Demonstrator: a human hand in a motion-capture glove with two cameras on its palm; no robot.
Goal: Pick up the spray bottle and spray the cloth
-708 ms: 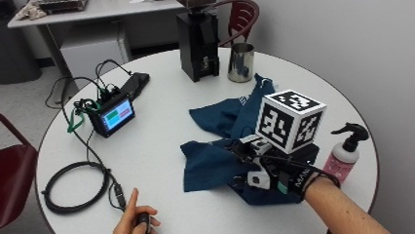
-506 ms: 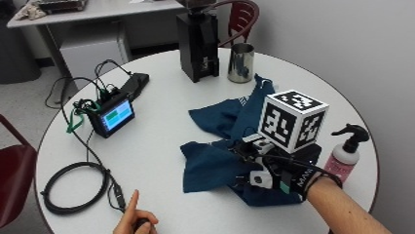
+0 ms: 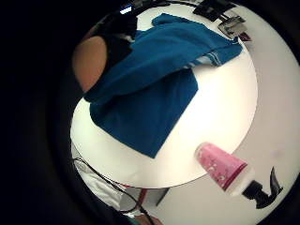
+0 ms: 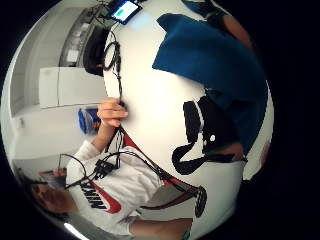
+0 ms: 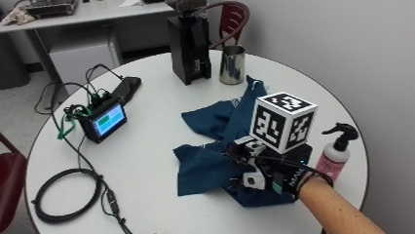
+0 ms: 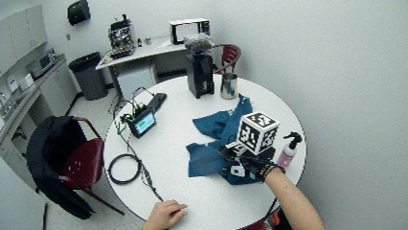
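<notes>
— Cloth [image 5: 214, 146] lay crumpled across the round white table [image 5: 156, 146] in the outside view; where was the gloved right hand [image 5: 272, 173]?
— Over the cloth's near right corner. Whether its fingers were spread or curled, I could not tell. The pink spray bottle [image 5: 335, 151] stood upright just right of it, near the table's right edge.
— And the wide view?
— Same layout; a bare left hand [image 6: 164, 214] rested at the near edge.
— The palm views?
— Little-finger side: blue cloth, bottle beside it. Thumb side: cloth and bare table.
</notes>
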